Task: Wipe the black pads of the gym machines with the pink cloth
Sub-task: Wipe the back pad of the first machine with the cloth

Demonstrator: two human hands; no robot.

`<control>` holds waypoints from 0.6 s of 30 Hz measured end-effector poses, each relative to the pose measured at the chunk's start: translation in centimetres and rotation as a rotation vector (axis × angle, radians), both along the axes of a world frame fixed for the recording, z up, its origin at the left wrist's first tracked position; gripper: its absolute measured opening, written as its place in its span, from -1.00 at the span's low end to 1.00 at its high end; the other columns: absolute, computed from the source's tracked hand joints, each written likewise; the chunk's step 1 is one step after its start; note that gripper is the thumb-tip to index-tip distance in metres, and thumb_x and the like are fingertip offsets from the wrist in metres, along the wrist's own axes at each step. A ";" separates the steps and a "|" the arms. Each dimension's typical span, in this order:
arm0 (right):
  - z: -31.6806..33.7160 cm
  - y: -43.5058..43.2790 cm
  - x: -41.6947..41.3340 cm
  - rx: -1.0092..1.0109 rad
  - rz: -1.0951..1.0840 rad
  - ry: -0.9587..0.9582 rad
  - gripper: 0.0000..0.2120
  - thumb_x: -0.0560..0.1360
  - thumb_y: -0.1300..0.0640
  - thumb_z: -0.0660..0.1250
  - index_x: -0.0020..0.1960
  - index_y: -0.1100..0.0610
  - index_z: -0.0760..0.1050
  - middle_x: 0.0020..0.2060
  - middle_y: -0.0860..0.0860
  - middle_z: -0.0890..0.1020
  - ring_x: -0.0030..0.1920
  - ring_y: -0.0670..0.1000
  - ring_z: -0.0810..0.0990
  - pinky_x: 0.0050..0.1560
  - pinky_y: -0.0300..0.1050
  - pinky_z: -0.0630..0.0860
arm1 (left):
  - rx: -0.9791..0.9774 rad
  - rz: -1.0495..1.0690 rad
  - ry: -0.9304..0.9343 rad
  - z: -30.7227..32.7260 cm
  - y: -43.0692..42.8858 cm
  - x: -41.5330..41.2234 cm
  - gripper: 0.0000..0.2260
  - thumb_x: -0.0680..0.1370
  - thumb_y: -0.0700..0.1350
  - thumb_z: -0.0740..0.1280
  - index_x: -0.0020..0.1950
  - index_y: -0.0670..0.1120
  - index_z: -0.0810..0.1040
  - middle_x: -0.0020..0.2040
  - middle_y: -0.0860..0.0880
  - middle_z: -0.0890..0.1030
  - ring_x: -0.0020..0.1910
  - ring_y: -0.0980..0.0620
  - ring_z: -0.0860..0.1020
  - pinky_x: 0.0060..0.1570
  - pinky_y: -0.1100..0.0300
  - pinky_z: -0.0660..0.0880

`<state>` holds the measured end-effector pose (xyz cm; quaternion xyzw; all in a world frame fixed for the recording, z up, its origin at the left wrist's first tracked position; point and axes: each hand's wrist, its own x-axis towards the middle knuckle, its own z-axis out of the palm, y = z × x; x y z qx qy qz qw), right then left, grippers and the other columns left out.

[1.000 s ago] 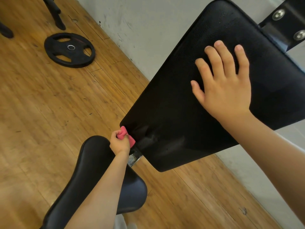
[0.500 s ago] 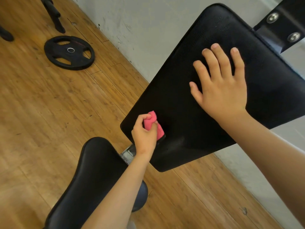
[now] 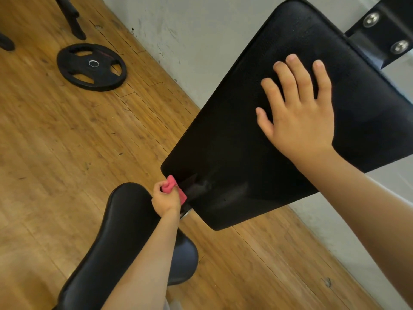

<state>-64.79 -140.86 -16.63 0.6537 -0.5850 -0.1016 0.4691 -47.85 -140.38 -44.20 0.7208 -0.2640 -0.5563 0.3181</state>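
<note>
Left hand (image 3: 166, 201) is balled up around the pink cloth (image 3: 173, 189), pushing it against the lower left edge of the big black back pad (image 3: 223, 135). There's a shiny smear on the pad right next to the cloth. Right hand (image 3: 297, 113) lies flat on the upper part of that pad, fingers spread, holding nothing. The seat pad (image 3: 125, 231) sits below, under the left forearm. A weight plate (image 3: 91, 67) lies on the wood floor (image 3: 55, 142) near the wall (image 3: 201, 30).

The right hand (image 3: 299, 117) lies flat on the large black padded backrest (image 3: 234, 142). At the backrest's lower-left corner the left hand (image 3: 166, 201) holds a crumpled pink cloth (image 3: 172, 186). Below-left of the backrest sits a black rounded seat pad (image 3: 125, 231).
</note>
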 end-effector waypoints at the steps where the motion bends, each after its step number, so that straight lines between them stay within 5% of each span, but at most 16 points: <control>1: 0.0 0.0 0.0 -0.005 -0.002 0.013 -0.57 0.63 -0.06 0.07 0.38 0.18 0.31 0.41 0.19 0.36 0.47 0.19 0.21 0.46 0.20 0.06 | 0.011 0.019 0.005 -0.2 0.0 0.1 -0.86 0.51 -0.20 0.38 -0.02 0.00 0.49 0.00 0.06 0.49 0.02 0.02 0.47 -0.03 0.14 0.40; 10: 0.0 -0.1 -0.1 -0.012 -0.003 0.026 -0.57 0.63 -0.05 0.07 0.38 0.18 0.31 0.41 0.19 0.36 0.47 0.19 0.21 0.46 0.19 0.08 | 0.066 -0.012 0.123 -1.0 -0.1 0.8 -0.79 0.47 -0.28 0.42 0.02 -0.04 0.52 0.24 -0.06 0.52 0.26 -0.11 0.46 0.14 0.10 0.41; 18: -0.1 0.0 0.0 -0.011 -0.004 0.022 -0.57 0.63 -0.06 0.06 0.38 0.18 0.31 0.41 0.19 0.36 0.47 0.19 0.22 0.46 0.20 0.09 | 0.062 -0.067 0.194 -0.3 -0.2 0.8 -0.78 0.47 -0.25 0.43 0.09 -0.07 0.57 0.12 0.05 0.49 0.21 -0.08 0.46 0.23 -0.03 0.45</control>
